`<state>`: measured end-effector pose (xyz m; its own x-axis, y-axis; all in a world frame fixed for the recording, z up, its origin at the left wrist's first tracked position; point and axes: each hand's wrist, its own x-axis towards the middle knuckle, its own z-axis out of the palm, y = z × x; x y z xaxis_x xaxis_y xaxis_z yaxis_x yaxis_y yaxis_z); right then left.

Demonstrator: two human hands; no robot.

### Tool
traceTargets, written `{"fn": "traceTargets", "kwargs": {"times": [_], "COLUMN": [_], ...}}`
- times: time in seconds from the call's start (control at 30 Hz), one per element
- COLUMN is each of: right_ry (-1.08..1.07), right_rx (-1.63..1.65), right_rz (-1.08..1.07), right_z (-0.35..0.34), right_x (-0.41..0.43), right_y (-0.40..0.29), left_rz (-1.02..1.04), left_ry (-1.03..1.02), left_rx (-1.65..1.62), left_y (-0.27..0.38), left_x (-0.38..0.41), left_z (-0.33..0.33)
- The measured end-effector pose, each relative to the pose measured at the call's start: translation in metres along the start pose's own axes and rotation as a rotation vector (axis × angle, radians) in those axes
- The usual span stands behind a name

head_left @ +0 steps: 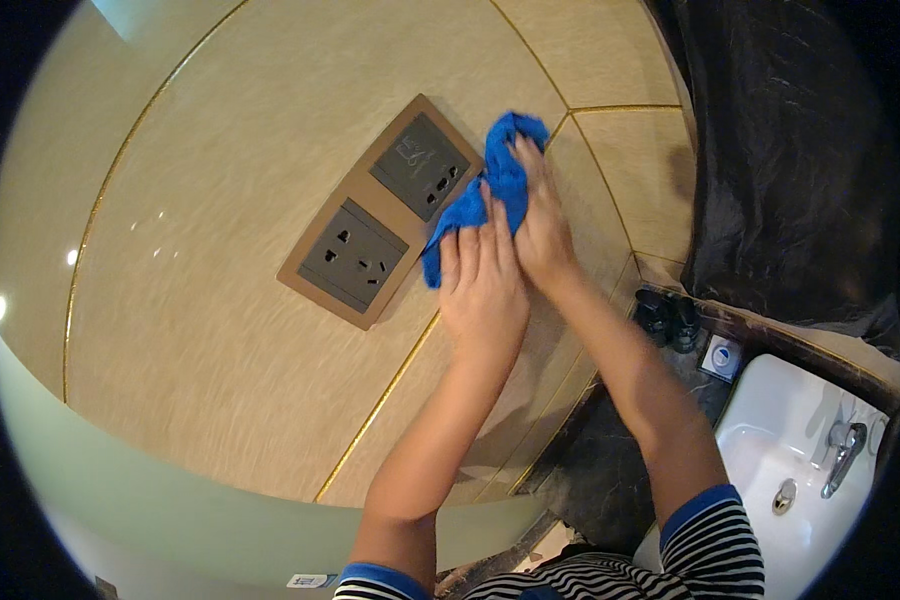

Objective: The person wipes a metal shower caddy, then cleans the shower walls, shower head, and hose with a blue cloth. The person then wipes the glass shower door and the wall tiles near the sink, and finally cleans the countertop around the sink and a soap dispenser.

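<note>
A blue cloth (pixel 506 180) lies bunched against the beige tiled wall, along the lower right edge of a brown double socket plate (pixel 388 217) with dark inserts. My left hand (pixel 487 281) presses the cloth's lower part with its fingers, close to the plate's edge. Just right of it, my right hand (pixel 544 225) has its fingers on the upper part of the same cloth. The two hands are side by side and slightly blurred. Several socket holes show in both inserts.
At the lower right are a white washbasin (pixel 754 442) with a chrome faucet (pixel 846 457), a small white box (pixel 720 358) and small black objects (pixel 667 319) on a dark counter (pixel 600 465). Black plastic sheeting (pixel 787 172) hangs at the right.
</note>
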<state>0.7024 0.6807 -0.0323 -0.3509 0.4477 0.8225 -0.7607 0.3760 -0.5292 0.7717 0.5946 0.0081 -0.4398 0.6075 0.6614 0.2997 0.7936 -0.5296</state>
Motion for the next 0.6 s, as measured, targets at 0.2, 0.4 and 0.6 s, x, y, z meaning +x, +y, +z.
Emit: {"fn": "traceTargets", "kwargs": {"times": [0.2, 0.4, 0.6], "right_ry": [-0.024, -0.147, -0.036], "right_rx": [-0.035, -0.077, -0.081], "right_rz": [-0.076, 0.106, 0.136], "right_z": [-0.023, -0.033, -0.028], "right_x": [0.005, -0.098, -0.091], "right_y": [0.019, 0.029, 0.050], "left_rz": [-0.026, 0.032, 0.113], "left_ry": [-0.005, -0.225, -0.241], "left_rx": [0.005, -0.008, 0.005], "left_y": [0.024, 0.044, 0.046], "left_x": [0.009, -0.077, -0.050], "left_z": [0.022, 0.037, 0.036]}}
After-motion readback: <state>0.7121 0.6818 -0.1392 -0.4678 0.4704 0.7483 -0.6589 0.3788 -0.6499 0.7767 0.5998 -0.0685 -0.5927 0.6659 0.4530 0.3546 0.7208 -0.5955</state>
